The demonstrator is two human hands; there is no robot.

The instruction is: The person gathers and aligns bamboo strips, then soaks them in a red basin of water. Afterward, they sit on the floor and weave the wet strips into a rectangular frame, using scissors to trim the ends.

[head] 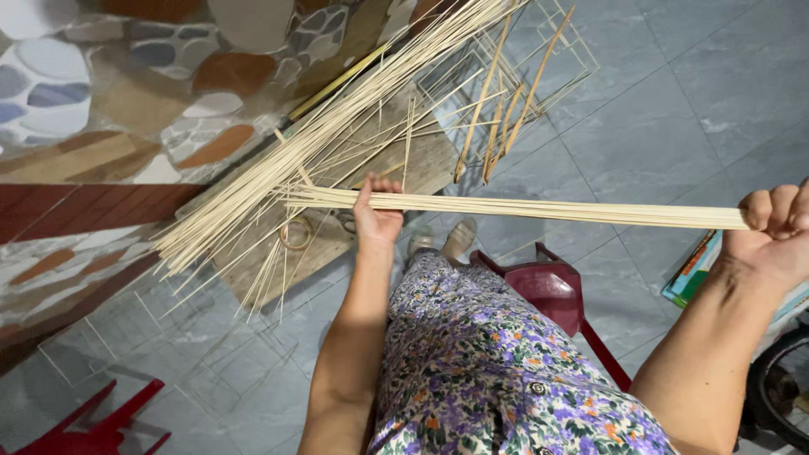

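The person sits low, and a flowered dress (pixel 497 362) fills the near part of the view. Both arms reach out from it.

The right hand (pixel 779 232) is at about three o'clock, near the right edge. Its fingers are curled shut around one end of a bundle of thin pale sticks (pixel 539 208). The left hand (pixel 377 217) is near the middle, at about twelve o'clock from the dress. Its fingers wrap over the same bundle close to the other end, so it is closed on the sticks too.

The bundle is long and flat. Its long line runs from nine o'clock to three o'clock, almost level, and it dips a little toward the right hand. It hangs in the air between the two hands, above the floor. A short bit of the bundle pokes out past the left hand toward nine o'clock.

Under the bundle sits a dark red stool (pixel 552 291), on the grey tiled floor (pixel 674 126).

Farther away, past the left hand, a big loose pile of sticks (pixel 278 168) lies across a wooden board (pixel 421 160). That pile slants from seven o'clock up to one o'clock. A few darker sticks (pixel 506 109) stand up beyond it. A wall with stone shapes (pixel 101 93) is farthest off, at ten o'clock.
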